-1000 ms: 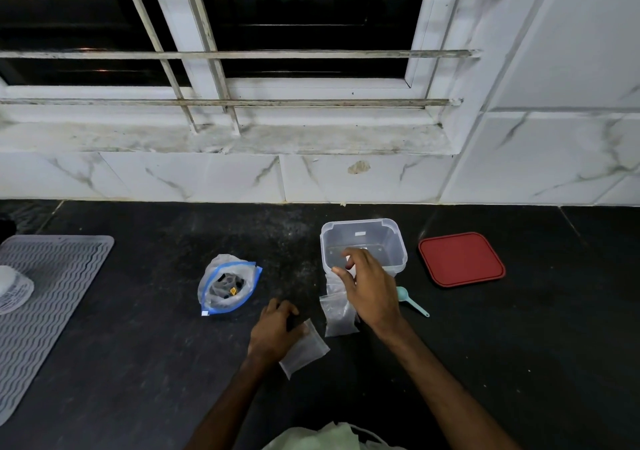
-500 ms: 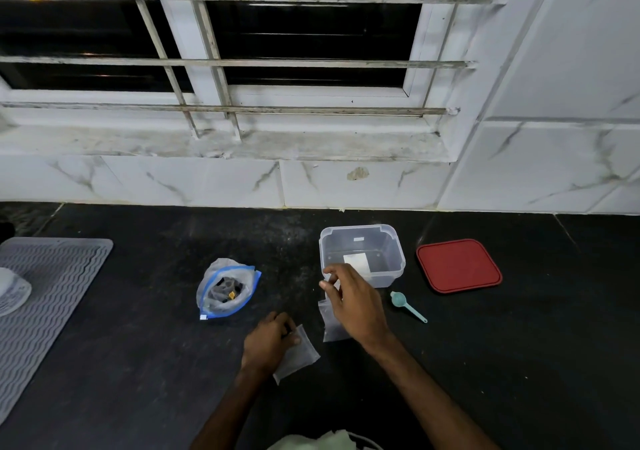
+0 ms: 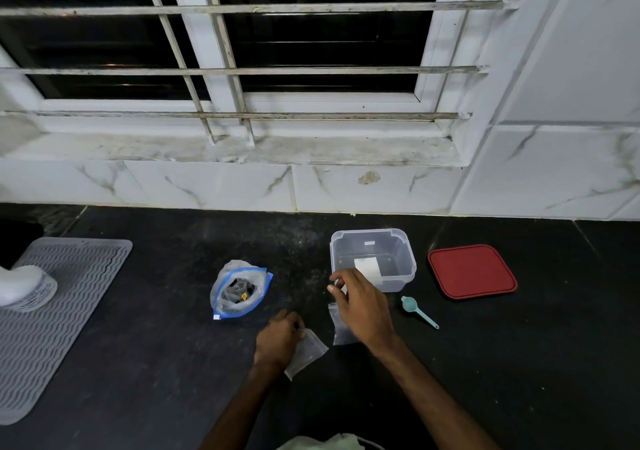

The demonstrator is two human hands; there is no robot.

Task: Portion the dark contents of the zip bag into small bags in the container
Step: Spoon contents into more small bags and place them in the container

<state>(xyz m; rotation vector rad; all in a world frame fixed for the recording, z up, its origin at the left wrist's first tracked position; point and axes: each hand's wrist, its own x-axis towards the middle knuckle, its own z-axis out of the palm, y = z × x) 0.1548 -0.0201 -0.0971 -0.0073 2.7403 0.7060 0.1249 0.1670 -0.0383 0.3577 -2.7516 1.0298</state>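
1. On the dark speckled stone counter, below a barred window, an open zip bag with a blue seal strip stands with its mouth up. Dark pieces and one small yellow bit show inside it.
2. To its right and well apart stands a clear, square plastic container with no lid on. A small white slip lies on its floor.
3. A red square lid with rounded corners lies flat just to the right of the container.
4. A small teal plastic scoop lies in front of the container, its handle pointing toward the lower right.
5. The left hand rests on the counter, its fingers curled onto the corner of a small clear plastic bag that lies flat.
6. The right hand is in front of the container's near wall. Its thumb and forefinger are pinched on the top edge of a second small clear bag, which trails down below the palm.
7. At the far left lies a grey ribbed mat, with a white rounded object on it.
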